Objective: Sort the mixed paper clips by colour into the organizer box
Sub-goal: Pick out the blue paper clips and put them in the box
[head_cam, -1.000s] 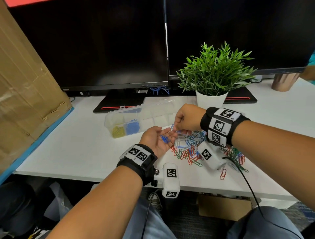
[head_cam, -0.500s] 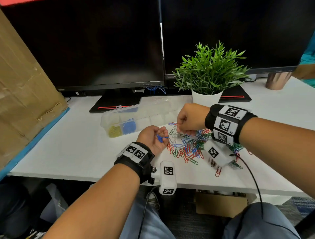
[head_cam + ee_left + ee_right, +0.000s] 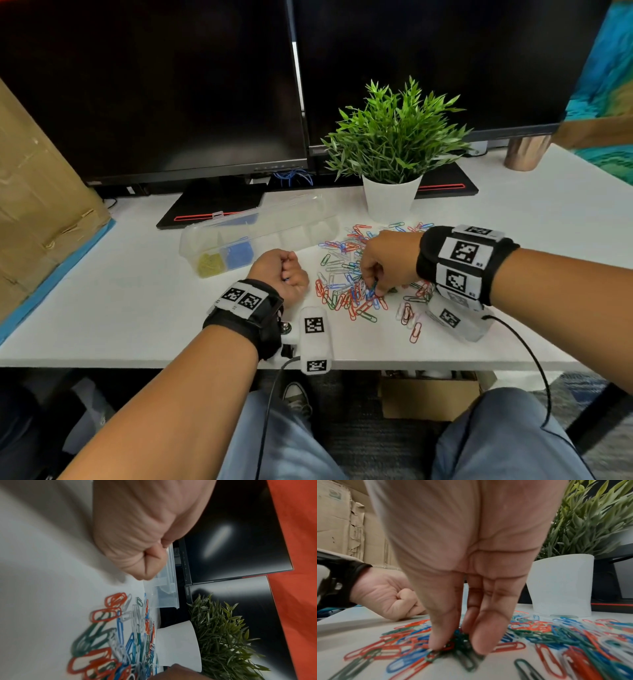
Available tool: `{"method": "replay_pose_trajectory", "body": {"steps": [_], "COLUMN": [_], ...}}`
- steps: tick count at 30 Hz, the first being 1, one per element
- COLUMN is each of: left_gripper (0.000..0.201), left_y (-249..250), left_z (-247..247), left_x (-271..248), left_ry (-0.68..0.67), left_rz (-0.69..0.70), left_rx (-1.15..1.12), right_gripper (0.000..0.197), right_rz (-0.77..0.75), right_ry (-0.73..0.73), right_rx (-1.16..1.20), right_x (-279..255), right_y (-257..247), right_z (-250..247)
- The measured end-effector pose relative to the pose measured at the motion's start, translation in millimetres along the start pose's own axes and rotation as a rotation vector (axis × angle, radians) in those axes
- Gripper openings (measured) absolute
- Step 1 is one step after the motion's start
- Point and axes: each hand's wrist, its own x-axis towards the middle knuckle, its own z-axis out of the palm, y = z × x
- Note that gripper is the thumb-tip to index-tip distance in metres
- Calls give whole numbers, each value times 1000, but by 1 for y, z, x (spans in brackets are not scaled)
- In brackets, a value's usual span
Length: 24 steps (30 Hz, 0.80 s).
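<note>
Two dark monitors (image 3: 154, 89) fill the far side of a white bench (image 3: 102, 301), with a cardboard sheet (image 3: 37, 192) leaning at the left and a potted plant (image 3: 394, 144) just beyond the work. The clear organizer box (image 3: 260, 226) lies open at centre left, its nearest two compartments already holding yellow clips (image 3: 210, 263) and blue clips (image 3: 239, 253), the rest apparently still bare. To its right a loose pile of paper clips (image 3: 346, 274) in red, blue, green and white spreads across the bench, within easy reach of both arms. The right hand (image 3: 387, 262) reaches down into the pile, thumb and fingertips (image 3: 481, 642) pressed together on a tangle of clips, likely to lift one out. The left hand (image 3: 281, 270) rests beside the pile with fingers curled into a fist, a trace of blue showing inside, probably clips gathered for the blue compartment.
</note>
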Motion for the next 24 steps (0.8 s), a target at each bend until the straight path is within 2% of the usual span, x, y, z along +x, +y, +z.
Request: {"method": "replay_pose_trajectory", "body": {"steps": [5, 12, 16, 20, 24], "left_gripper": [42, 29, 26, 18, 20], "left_y": [-3, -26, -44, -50, -51], "left_z": [4, 25, 41, 46, 43], "left_x": [-1, -12, -24, -27, -28], "left_ry": [-14, -84, -136, -166, -141], "left_rz": [-40, -45, -11, 57, 86], "left_rx": [-103, 246, 377, 377, 361], "right_gripper": [8, 20, 18, 12, 8], "right_rz": [31, 44, 28, 47, 25], "right_ry": [58, 190, 247, 236, 228], "right_rx": [53, 407, 577, 728, 886], "right_x": [1, -5, -1, 2, -2], "right_y": [11, 16, 9, 8, 8], "right_z": [1, -16, -22, -21, -20]}}
